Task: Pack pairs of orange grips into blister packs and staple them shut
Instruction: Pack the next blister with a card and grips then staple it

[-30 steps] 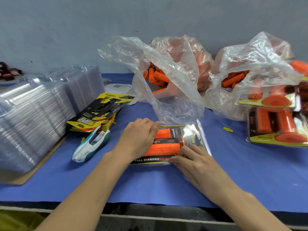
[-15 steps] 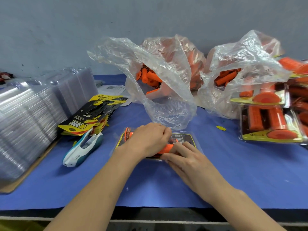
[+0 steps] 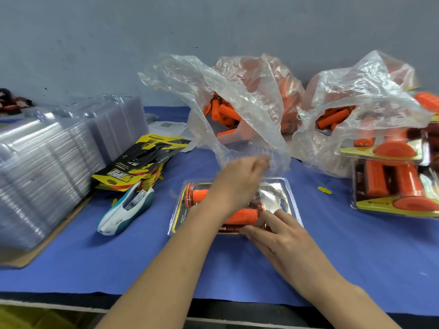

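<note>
Head view: blister pack [image 3: 288,198] with two orange handles [image 3: 242,216] inside lies mid-counter [image 3: 356,257]. Right grip [image 3: 285,238] presses its near edge, fingers straight. Left grip [image 3: 237,181] hovers above, loosely curled, empty. Stapler [image 3: 126,210] lies apart, so stapling is probably outstanding. Finished packs [image 3: 392,186] are stacked on the right.

Grey wall [image 3: 118,43] behind a cloth-covered table [image 3: 249,309].
Wall at 12 o'clock: matt grey-blue, scuffed, small dark marks, even light. Blue cloth [image 3: 368,257] runs to the table's dark front edge at 6 o'clock; yellowish patch [image 3: 28,319] below at 7 o'clock.
</note>
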Demonstrator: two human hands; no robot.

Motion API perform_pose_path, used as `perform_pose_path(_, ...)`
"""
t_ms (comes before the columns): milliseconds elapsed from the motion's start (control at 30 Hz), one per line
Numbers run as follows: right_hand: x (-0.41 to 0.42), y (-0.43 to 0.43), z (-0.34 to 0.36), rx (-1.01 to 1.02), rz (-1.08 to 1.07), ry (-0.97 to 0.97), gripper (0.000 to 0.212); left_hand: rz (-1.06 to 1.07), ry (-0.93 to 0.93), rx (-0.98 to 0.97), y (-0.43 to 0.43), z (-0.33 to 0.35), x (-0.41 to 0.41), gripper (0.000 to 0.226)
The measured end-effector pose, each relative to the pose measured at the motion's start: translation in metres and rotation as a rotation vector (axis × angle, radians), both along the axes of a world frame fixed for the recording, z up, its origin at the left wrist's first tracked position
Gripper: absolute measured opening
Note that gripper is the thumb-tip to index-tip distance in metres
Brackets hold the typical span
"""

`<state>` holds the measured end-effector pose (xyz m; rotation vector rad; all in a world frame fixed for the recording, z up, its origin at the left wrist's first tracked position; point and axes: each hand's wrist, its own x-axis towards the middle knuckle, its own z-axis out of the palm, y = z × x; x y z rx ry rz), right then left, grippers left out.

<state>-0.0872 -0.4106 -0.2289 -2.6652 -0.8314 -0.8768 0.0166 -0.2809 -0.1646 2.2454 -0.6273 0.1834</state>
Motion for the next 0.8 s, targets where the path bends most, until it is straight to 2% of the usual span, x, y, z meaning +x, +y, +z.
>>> perform_pose_path(67,-0.001,-0.003,-0.002,-0.001,-0.001,0.004,0.016,0.191,-0.157,-0.082,0.029,0.001,0.009,0.050)
perform_pose_path(133,-0.002,-0.008,-0.003,-0.015,0.000,0.018,0.019,0.374,-0.213,-0.138,0.067,-0.006,0.014,0.035)
perform_pose_path(167,-0.003,-0.011,-0.003,-0.021,-0.001,0.027,0.021,0.448,-0.162,-0.140,0.086,-0.012,0.016,0.031)
perform_pose_path(233,-0.004,-0.016,-0.002,-0.024,0.002,0.035,0.024,0.549,0.081,-0.181,0.116,-0.027,0.016,0.028)
perform_pose_path(333,-0.004,-0.017,-0.001,-0.020,0.001,0.035,0.025,0.475,0.523,-0.425,0.135,-0.040,0.010,0.026)
perform_pose_path(433,-0.002,-0.017,-0.002,-0.021,0.008,0.036,0.029,0.259,0.698,-0.377,0.143,-0.039,0.004,0.036)
perform_pose_path(533,0.001,-0.018,-0.001,-0.028,0.015,0.033,0.031,0.125,0.727,-0.285,0.144,-0.038,0.000,0.037)
perform_pose_path(633,0.002,-0.017,-0.002,-0.033,0.023,0.023,0.030,0.171,0.653,-0.198,0.142,-0.040,0.000,0.029)
perform_pose_path(800,0.004,-0.015,-0.005,-0.012,0.020,-0.006,0.018,0.231,0.667,-0.208,0.136,-0.039,0.004,0.024)
